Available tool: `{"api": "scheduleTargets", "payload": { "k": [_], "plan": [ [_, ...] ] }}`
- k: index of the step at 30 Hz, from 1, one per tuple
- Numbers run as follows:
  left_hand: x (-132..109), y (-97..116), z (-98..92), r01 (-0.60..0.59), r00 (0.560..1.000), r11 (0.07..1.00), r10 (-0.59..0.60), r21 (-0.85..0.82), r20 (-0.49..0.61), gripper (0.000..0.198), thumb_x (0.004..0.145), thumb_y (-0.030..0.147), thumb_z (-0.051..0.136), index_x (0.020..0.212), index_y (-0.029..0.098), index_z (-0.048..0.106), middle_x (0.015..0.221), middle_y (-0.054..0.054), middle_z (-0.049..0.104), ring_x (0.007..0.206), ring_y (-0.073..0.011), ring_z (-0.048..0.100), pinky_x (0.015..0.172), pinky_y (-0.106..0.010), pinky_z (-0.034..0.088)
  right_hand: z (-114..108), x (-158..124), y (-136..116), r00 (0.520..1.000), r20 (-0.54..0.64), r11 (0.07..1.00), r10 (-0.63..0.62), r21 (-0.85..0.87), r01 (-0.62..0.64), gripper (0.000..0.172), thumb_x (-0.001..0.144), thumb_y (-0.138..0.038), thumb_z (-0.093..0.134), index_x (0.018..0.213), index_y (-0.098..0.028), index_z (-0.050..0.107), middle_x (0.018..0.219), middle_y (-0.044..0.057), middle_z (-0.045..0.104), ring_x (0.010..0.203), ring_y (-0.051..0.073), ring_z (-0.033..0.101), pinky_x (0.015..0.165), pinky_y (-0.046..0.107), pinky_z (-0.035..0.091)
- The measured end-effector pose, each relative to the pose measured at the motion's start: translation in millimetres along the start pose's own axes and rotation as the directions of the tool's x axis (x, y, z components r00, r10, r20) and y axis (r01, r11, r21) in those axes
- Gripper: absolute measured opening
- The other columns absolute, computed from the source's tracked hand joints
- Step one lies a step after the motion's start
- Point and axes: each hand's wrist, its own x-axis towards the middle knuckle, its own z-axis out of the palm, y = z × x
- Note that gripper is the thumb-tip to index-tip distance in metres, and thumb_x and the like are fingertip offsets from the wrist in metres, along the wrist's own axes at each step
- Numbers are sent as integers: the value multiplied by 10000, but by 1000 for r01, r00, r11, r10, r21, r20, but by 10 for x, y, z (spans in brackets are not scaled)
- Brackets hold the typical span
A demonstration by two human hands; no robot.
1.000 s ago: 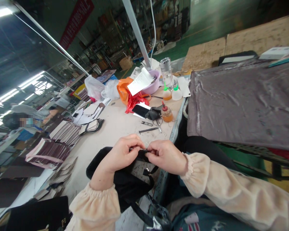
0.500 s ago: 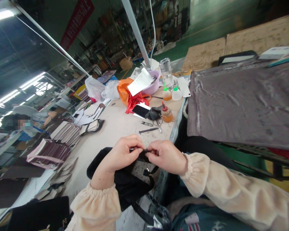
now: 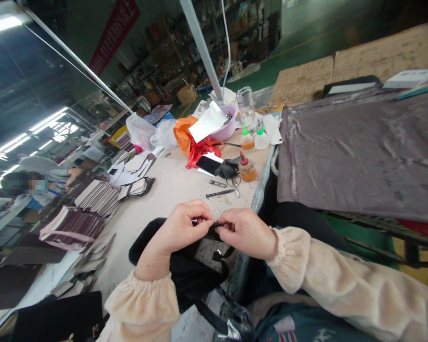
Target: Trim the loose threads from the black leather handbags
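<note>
Two bare hands, the left hand (image 3: 185,228) and the right hand (image 3: 248,232), sit close together, thumb and forefinger of each pinched on a small black strip (image 3: 214,229) whose shape is mostly hidden by the fingers. The strip is at the near edge of the surface (image 3: 174,183), over a limp black article (image 3: 196,275) with soft, matte folds; beside it shows a small, shiny metal buckle (image 3: 219,255). Whether strip and article are joined cannot be told. Fleecy cream sleeves (image 3: 142,306) gather into ruffled cuffs.

Beyond the hands lie a slim, dark, pen-like tool (image 3: 219,193), small pointed snips (image 3: 217,183) and metal scissors (image 3: 234,183). Near them stands a rounded bottle (image 3: 248,171) with a tapering red cap, its wall crusted above amber liquid. A flat, glossy phone (image 3: 207,164) lies beside crumpled black material (image 3: 229,167). Behind, thin, crinkled red plastic (image 3: 199,153) touches a smoother orange bag (image 3: 181,134), and a curling sheet of paper (image 3: 209,122) rests on a lilac plastic basin (image 3: 228,126). Two squeeze bottles (image 3: 261,139) with green tips stand before a clear cylindrical flask (image 3: 248,111) with a metallic lid.

To the left, stiff flat pieces (image 3: 96,195) are packed in a row; to the right spreads a dark, leathery sheet (image 3: 356,152), creased and faintly shiny.
</note>
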Motion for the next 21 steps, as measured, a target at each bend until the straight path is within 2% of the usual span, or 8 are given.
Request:
{"api": "scheduleTargets", "payload": {
  "k": [10,16,21],
  "plan": [
    [28,-7,-21,-13,1000,1000,13,-5,-13,175,708,38,499,716,123,651,773,-44,599,738,-123,568,697,-242,462,25,-1,2,1000,4,1000,-5,11,5,108,731,-140,559,633,-161,600,565,-34,532,547,80,463,524,199,325],
    [32,-6,-38,19,1000,1000,-18,-12,10,101,748,104,549,742,122,648,805,-48,594,726,-116,563,678,-233,462,39,8,39,1000,-3,1000,-15,6,15,102,739,-152,557,655,-160,614,578,-27,544,556,85,468,533,205,330],
    [40,-26,-38,-29,1000,1000,29,-11,2,94,750,103,563,731,125,652,787,-49,605,720,-116,565,683,-235,465,18,20,34,1000,4,1000,-7,12,7,103,738,-146,555,661,-162,623,580,-25,553,555,87,473,538,205,335]
  ]
}}
